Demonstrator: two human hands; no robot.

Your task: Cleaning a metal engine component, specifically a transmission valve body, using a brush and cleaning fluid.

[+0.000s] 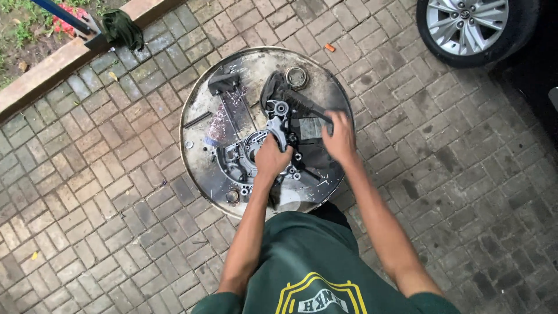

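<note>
Lower centre of frame: the person's green shirt, with both bare forearms reaching up toward mid-frame. The left hand (pixel 272 158) is clenched around the lower arm of a grey cast metal knuckle (pixel 278 123), apparently to steady the part upright. The right hand (pixel 340 138) sits just right of it, fingers curled on the handle end of a dark wrench-like tool (pixel 303 104) that runs diagonally up-left toward the top of the casting; the angled hold looks suited to levering at that point. Exactly what the tool engages cannot be told. The casting stands on a round flanged metal housing (pixel 238 160), on a dark cloth (pixel 314 154). All of it rests on the top of a steel drum (pixel 200 87), which serves as a counter at working height. Further up the drum top lie a bearing ring (pixel 296 77) and a black bracket (pixel 223 81), kept within reach but apart from the work. Beyond: brick paving (pixel 104 192), a car wheel (pixel 468 26) in the upper right, a kerb with a dark rag (pixel 122 28) in the upper left.
</note>
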